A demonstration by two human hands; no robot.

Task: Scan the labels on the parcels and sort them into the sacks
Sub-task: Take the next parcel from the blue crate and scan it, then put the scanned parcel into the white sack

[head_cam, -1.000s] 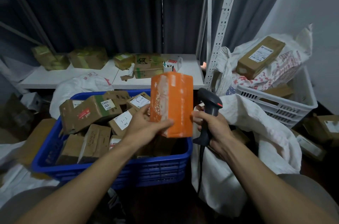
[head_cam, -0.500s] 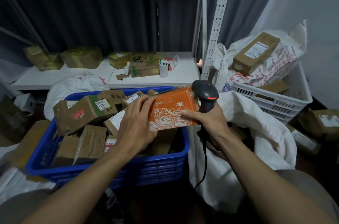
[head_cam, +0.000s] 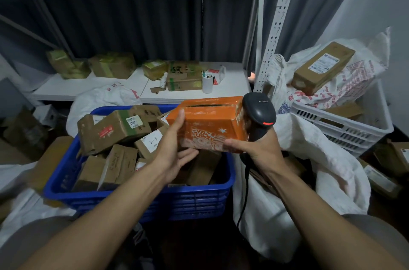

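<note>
An orange printed parcel [head_cam: 212, 123] lies on its side above the blue crate [head_cam: 141, 199], held between both hands. My left hand [head_cam: 174, 148] touches its left end, thumb on the upper corner and fingers spread beneath. My right hand [head_cam: 254, 148] grips the black handheld scanner [head_cam: 259, 112] and its thumb presses the parcel's lower right edge. No label shows on the parcel's visible faces. The crate holds several brown cardboard parcels [head_cam: 115, 128] with labels. A white sack [head_cam: 309, 159] lies open to the right of the crate.
A white slotted basket [head_cam: 345, 128] at the right holds a printed sack [head_cam: 345, 84] with a long brown box [head_cam: 323, 66] on top. The low white shelf [head_cam: 88, 86] behind carries taped boxes and a white cup [head_cam: 207, 84]. Another white sack [head_cam: 104, 99] lies behind the crate. Loose boxes lie on the floor.
The orange parcel has turned from standing upright to lying on its side, and it now sits a little further right. My right thumb has come onto it while still holding the scanner.
</note>
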